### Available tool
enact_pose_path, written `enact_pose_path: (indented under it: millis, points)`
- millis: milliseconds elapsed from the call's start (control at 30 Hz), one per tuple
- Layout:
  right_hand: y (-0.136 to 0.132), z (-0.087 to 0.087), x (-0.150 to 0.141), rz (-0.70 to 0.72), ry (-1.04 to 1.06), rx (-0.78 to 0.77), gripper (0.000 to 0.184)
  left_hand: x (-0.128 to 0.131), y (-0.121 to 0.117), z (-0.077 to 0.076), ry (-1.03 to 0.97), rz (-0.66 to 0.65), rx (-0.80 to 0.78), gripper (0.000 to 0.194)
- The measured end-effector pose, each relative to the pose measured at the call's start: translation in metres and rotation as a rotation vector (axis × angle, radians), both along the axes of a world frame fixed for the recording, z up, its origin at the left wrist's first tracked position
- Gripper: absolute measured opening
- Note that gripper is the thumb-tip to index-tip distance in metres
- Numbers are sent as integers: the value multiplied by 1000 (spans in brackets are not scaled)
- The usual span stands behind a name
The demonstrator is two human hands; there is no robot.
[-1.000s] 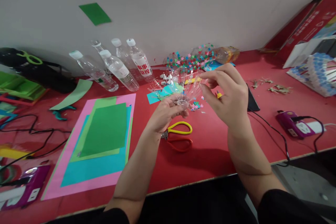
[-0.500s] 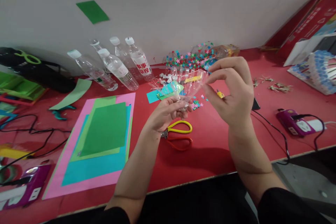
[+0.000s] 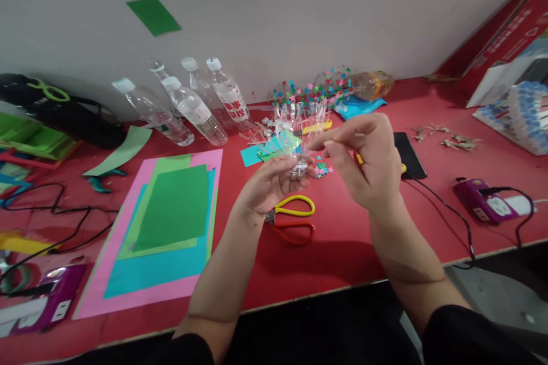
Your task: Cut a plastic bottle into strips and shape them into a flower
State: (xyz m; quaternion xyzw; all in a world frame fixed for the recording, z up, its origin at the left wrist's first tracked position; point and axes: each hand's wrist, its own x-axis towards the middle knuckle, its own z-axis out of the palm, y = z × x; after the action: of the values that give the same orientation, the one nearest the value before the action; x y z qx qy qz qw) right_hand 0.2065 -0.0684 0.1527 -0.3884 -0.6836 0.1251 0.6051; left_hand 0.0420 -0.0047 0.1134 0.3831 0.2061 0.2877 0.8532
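My left hand [image 3: 276,179] is closed around the neck of a clear plastic bottle top [image 3: 298,167]. Its wall is cut into thin strips that fan out away from me. Close by on the right, my right hand [image 3: 363,162] has its thumb and bent index finger together at one of the strips near the neck; the see-through plastic is hard to make out there. Below the left hand lie scissors [image 3: 295,217] with one yellow and one red handle, their blades partly hidden behind the wrist.
Coloured paper sheets [image 3: 175,208] lie stacked at left. Several clear bottles [image 3: 199,117] stand by the wall. Star-covered plastic [image 3: 308,93], a blue packet [image 3: 359,107], and star sequins [image 3: 324,168] are beyond my hands. A black phone [image 3: 410,155] and purple power socket [image 3: 483,199] are right.
My right hand has moved down and left, from a strip's outer end toward the bottle neck. The strip it stretched out has swung back. My left hand keeps its hold.
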Motion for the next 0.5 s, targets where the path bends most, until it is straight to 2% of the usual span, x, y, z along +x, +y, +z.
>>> enact_pose_path:
  millis: [133,300,500]
  points:
    - [1,3,1,-4,-56,-10,15,1,-1,2,-13,15,-3,18]
    - [6,2,0,-16,-145,-50,36,1,-3,3,-1,54,47,17]
    - [10,-1,0,-147,-173,-32,36,1,-2,3,81,67,109,21]
